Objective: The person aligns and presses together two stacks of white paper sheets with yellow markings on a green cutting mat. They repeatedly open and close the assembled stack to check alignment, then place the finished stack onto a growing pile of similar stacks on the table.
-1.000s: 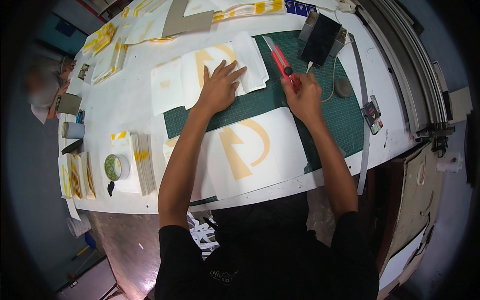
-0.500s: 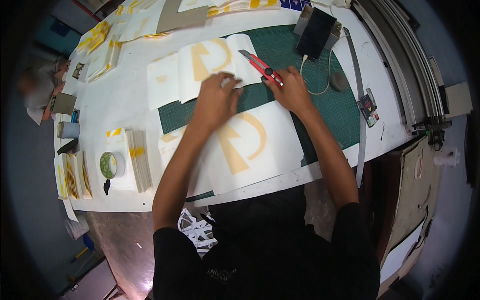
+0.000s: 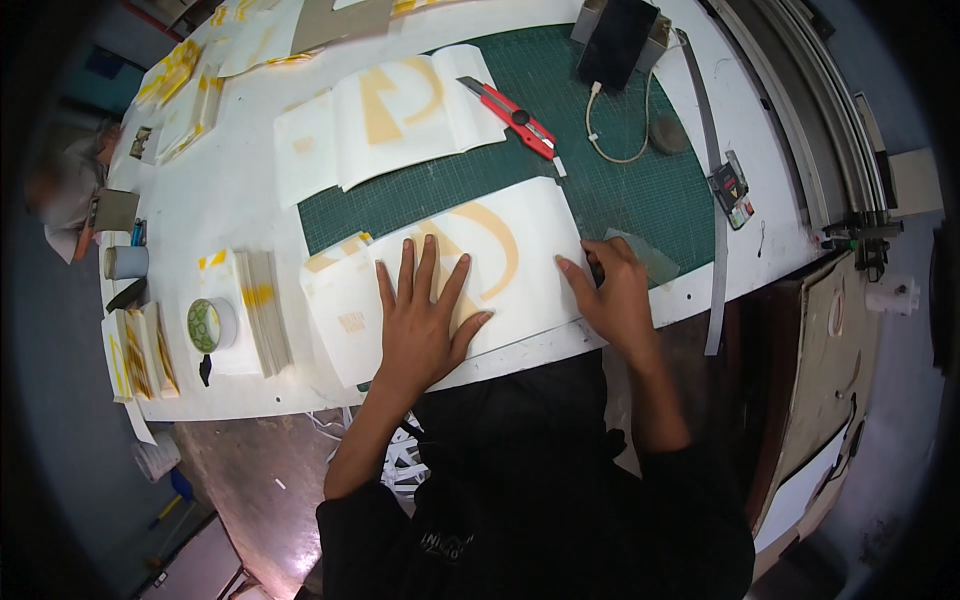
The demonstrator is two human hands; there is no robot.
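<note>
My left hand [image 3: 424,325] lies flat with spread fingers on a white sheet [image 3: 540,240] printed with a pale orange curved design. At the sheet's right edge is my right hand [image 3: 622,300], its fingers curled and the thumb at the paper. A dark patch shows between thumb and forefinger, but what it is I cannot make out. A thin translucent piece [image 3: 650,258] lies just beyond that hand. Farther off, a red utility knife [image 3: 518,116] rests partly on the stack of matching printed sheets [image 3: 345,125] and partly on the green cutting mat [image 3: 540,70].
At the back right stand a dark phone [image 3: 617,45] with a cable and a grey metal ruler [image 3: 712,230]. On the left are a roll of tape [image 3: 211,325] and paper stacks [image 3: 260,310]. A blurred person [image 3: 75,190] is at the far left.
My right hand has let go of the utility knife and come nearer, to the front sheet's right edge. My left hand has moved from the far sheets onto the front sheet.
</note>
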